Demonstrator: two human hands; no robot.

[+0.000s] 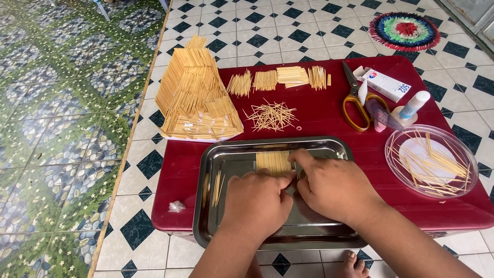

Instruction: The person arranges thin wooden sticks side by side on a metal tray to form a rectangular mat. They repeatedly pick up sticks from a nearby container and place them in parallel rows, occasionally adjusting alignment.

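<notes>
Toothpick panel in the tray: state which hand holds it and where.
Both hands press the toothpick panel flat in the steel tray: left hand at its near edge, right hand at its right edge.

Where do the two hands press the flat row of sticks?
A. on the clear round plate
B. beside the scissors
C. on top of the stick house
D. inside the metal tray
D: the left hand and right hand meet over the row of sticks, which lies inside the metal tray.
</notes>
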